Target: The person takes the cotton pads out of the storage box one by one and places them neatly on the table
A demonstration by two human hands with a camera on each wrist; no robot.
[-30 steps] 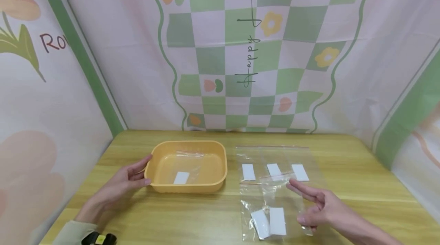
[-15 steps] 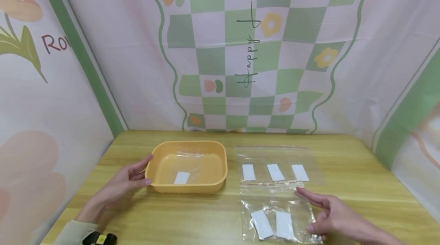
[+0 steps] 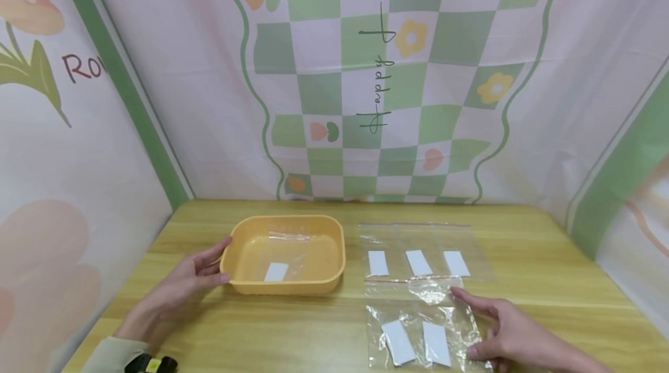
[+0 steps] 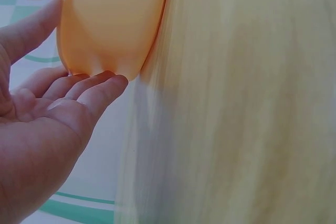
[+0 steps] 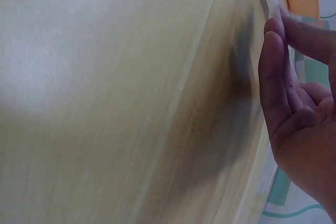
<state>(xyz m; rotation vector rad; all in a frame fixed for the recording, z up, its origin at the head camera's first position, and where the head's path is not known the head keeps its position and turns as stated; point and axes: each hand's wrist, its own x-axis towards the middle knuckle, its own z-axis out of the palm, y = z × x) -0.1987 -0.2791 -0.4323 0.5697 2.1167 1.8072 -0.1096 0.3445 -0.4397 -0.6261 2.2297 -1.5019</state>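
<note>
In the head view my left hand [image 3: 190,274] holds the left end of a yellow plastic tub [image 3: 287,287], with thumb and fingertips at its rim. The left wrist view shows those fingertips against the tub's outer wall [image 4: 113,19]. Inside lies a clear zip-lock bag [image 3: 289,251] with a white rectangular piece [image 3: 276,272]. My right hand [image 3: 509,335] pinches the right edge of another clear zip-lock bag [image 3: 462,323], index finger stretched along its upper corner. A white piece [image 3: 436,344] sits in that bag, which overlaps a similar bag [image 3: 377,315] to its left.
Behind these, a row of three clear bags, each with a white piece [image 3: 418,262], lies on the wooden table [image 3: 292,332]. A printed fabric backdrop [image 3: 313,88] rises at the table's far edge and along both sides.
My right hand has moved right and toward me with its bag, lowering it beside the other front bag. The two front white pieces now lie apart. My left hand and the tub stay put.
</note>
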